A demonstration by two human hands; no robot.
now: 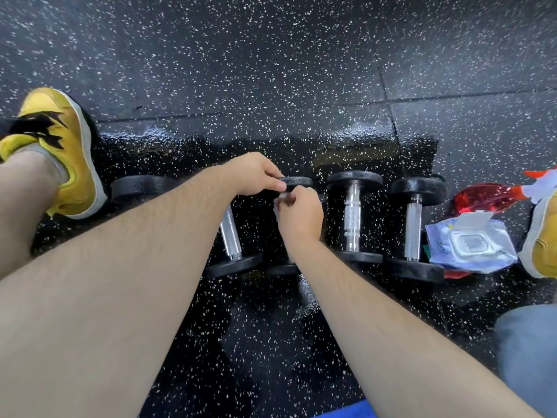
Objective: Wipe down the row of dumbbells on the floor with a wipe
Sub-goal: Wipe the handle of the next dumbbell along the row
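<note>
Several black dumbbells with chrome handles lie side by side on the speckled rubber floor. My left hand (256, 175) grips the far head of the middle dumbbell (297, 183). My right hand (300, 214) is curled round that dumbbell's handle, and a bit of white wipe (279, 200) shows at its fingers. The handle itself is hidden under the hand. To the left lies another dumbbell (230, 233), partly under my left forearm. Two more dumbbells, one (352, 218) and another (413, 229), lie to the right, untouched.
A blue-white wipe pack (470, 242) with its lid open lies right of the row, next to a red spray bottle (488, 196). Yellow shoes stand at the far left (64, 146) and the right edge (542, 242). The floor around the dumbbells looks wet.
</note>
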